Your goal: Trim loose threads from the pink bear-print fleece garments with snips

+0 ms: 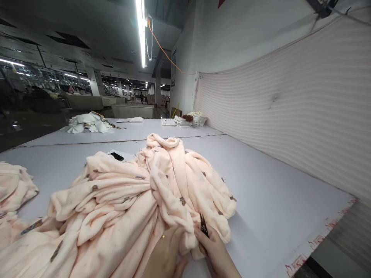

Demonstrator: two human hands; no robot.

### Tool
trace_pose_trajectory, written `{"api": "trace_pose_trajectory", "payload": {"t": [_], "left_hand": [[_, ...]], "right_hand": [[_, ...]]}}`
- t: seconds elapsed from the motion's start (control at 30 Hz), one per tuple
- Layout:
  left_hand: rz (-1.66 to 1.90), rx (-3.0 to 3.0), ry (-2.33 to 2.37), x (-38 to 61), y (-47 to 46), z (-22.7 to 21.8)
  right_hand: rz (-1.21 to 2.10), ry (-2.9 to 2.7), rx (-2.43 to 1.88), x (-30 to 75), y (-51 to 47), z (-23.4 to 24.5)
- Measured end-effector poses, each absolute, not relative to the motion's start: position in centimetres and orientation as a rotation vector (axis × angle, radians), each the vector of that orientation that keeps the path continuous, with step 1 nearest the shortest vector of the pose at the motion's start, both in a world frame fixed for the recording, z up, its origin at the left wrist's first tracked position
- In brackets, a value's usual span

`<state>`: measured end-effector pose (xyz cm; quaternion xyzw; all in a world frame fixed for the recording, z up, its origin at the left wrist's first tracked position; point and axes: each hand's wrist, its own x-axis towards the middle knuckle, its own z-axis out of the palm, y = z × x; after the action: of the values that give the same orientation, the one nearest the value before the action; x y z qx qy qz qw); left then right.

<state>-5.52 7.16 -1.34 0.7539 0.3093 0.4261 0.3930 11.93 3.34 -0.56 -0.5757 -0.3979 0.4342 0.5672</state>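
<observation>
A large bunched heap of pale peach fleece fabric (130, 208), dotted with small brown prints, spreads over the table in front of me. At its near edge my left hand (166, 251) is closed on a fold of the fleece, its fingertips partly hidden by the cloth. Just to the right, my right hand (216, 249) grips a pair of dark thread snips (203, 224), the pointed blades aimed up and away from me. The right fingers also touch the fabric's lower edge. A bare stretch of grey-white tabletop (269, 204) lies right of the fleece.
Another peach fleece pile (14, 185) sits at far left. A black phone (116, 156) rests on white paper behind the heap. Farther back are crumpled white cloth (89, 123) and folded white stacks (183, 121). Striped pink cloth (290, 100) covers the right wall.
</observation>
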Motion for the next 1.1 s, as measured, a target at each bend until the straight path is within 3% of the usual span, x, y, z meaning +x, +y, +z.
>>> {"api": "trace_pose_trajectory", "payload": {"t": [0.17,0.5,0.77,0.9,1.1], "left_hand": [[1.144,2.293,0.798,-2.3,8.4,-2.7],[1.182,2.498,0.716,-3.3,8.3,-2.5],[1.156,2.494,0.717,-3.8,8.2,-2.4],[1.055,2.36,0.734,-4.1,8.2,-1.4],[0.556,1.4,0.741,-2.3,7.8,0.3]], "right_hand": [[0.645,-0.974,-1.397,11.4,2.0,-0.3],[-0.305,-1.648,-1.755,12.1,-1.9,-0.2],[-0.267,-1.573,-1.76,12.3,-1.5,0.2],[-0.088,-1.367,-1.747,11.7,-1.0,-1.4],[0.084,-1.142,-1.804,11.5,1.0,-2.3]]}}
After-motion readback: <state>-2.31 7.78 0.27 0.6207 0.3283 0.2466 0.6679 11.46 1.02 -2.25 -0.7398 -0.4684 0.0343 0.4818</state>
